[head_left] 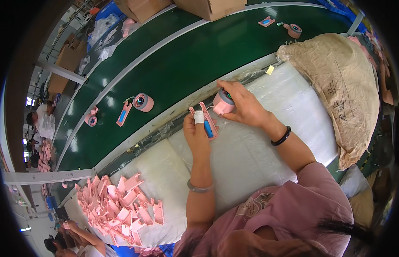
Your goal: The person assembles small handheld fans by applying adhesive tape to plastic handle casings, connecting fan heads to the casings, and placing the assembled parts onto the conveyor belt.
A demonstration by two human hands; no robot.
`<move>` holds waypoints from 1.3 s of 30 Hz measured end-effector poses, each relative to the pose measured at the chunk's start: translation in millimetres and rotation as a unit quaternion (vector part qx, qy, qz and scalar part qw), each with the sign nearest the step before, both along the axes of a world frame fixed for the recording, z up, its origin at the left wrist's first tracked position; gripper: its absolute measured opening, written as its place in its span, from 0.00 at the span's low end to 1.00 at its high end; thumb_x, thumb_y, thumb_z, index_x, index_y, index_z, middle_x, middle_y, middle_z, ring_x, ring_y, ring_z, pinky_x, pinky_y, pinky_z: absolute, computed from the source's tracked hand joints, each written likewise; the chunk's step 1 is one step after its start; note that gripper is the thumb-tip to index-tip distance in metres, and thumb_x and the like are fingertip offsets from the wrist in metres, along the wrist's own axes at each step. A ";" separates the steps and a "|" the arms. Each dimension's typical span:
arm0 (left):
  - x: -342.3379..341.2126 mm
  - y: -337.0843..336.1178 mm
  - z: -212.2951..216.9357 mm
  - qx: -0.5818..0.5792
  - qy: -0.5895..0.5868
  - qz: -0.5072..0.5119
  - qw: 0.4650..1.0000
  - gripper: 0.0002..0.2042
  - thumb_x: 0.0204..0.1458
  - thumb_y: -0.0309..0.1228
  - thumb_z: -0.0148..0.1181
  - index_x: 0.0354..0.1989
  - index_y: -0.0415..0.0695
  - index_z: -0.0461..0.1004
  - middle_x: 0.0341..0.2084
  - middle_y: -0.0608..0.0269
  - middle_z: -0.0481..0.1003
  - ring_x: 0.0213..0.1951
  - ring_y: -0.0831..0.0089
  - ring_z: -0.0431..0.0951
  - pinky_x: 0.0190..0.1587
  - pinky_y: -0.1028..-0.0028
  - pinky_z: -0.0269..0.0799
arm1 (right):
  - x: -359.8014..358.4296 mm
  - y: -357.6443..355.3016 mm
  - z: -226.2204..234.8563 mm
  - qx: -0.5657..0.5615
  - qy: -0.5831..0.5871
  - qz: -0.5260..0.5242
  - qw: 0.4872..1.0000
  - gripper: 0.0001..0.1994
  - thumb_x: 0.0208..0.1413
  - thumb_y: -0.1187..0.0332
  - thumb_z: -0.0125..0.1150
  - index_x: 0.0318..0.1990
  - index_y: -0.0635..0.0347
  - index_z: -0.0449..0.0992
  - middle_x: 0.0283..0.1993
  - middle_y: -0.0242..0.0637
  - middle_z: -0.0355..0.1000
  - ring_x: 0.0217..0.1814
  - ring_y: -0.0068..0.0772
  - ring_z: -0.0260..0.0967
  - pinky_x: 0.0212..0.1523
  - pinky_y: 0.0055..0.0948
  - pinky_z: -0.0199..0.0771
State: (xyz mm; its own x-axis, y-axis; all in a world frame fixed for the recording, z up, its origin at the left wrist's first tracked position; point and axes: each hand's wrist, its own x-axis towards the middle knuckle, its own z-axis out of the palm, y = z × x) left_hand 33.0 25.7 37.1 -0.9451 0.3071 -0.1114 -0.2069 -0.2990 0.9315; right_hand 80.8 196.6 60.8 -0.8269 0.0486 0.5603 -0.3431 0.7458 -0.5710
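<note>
My left hand [197,136] is closed on a pink handle shell [214,128], with white wrapping round one finger. A blue cylindrical cell [208,127] lies in the open side of that shell. Beside it, my right hand [247,105] grips a pink round housing [224,103] with a grey rim and small electronics in its mouth. The housing is held just right of the shell's upper end, and a thin wire seems to run between them. Part of the shell is hidden behind my left fingers.
A heap of pink plastic shells [118,205] lies left on the film-covered table [246,158]. Beyond runs a green conveyor [182,64] carrying similar pink assemblies [143,103]. A brown sack [336,90] stands right. Cardboard boxes [212,8] sit at the back; other people work at left.
</note>
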 end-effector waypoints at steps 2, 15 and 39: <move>1.4 1.4 1.5 0.009 -0.012 -0.004 1.000 0.09 0.58 0.35 0.51 0.39 0.42 0.64 0.28 0.62 0.72 0.26 0.75 0.77 0.24 0.74 0.77 | -0.3 0.3 -0.7 -0.001 -0.001 -0.001 1.000 0.43 0.33 0.73 0.72 0.62 0.59 0.55 0.55 0.47 0.63 0.52 0.51 0.62 0.51 0.37 0.67; -0.4 -0.7 1.3 0.022 -0.014 0.005 1.000 0.11 0.55 0.32 0.57 0.40 0.38 0.68 0.29 0.60 0.74 0.29 0.73 0.78 0.28 0.72 0.79 | 0.8 0.7 1.4 0.006 0.005 0.007 1.000 0.44 0.35 0.71 0.71 0.63 0.60 0.54 0.54 0.48 0.63 0.54 0.50 0.60 0.53 0.38 0.66; -2.4 -2.9 -3.0 -0.004 -0.021 -0.050 0.999 0.11 0.56 0.34 0.55 0.42 0.40 0.67 0.31 0.61 0.73 0.31 0.74 0.77 0.29 0.71 0.79 | 1.4 0.2 1.5 0.009 0.000 0.005 1.000 0.44 0.35 0.71 0.71 0.63 0.60 0.54 0.53 0.48 0.62 0.54 0.50 0.61 0.53 0.38 0.66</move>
